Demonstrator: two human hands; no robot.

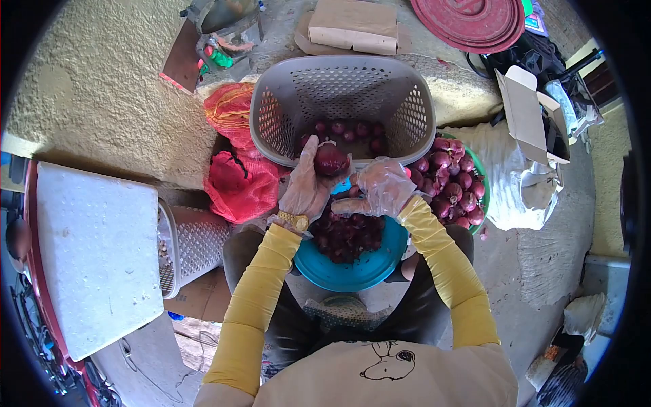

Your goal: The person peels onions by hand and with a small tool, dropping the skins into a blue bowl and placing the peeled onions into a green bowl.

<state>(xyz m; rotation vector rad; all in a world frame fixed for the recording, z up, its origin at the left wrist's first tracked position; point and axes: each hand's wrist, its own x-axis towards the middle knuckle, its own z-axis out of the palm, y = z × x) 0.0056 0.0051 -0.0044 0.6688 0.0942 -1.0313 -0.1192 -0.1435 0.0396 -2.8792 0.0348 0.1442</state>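
My left hand (pixel 306 183), in a clear plastic glove, holds a large red onion (pixel 330 160) above the near rim of a grey perforated basket (pixel 271 157). Beside it, my right hand (pixel 383 186), also gloved, has its fingers bent towards the left hand; a small blue item (pixel 341 186) shows between the hands, and whether the right fingers grip it is unclear. Below both hands is a blue basin (pixel 325 273) holding dark red onion skins (pixel 349 239). Several red onions (pixel 349 133) lie at the bottom of the basket.
A green-rimmed container (pixel 485 178) full of red onions (pixel 456 197) stands to the right. Red mesh sacks (pixel 241 180) lie left of the basket. Further left are a white foam lid (pixel 98 258) and another perforated basket (pixel 200 237). Cardboard (pixel 352 26) and a dark red lid (pixel 468 20) lie beyond.
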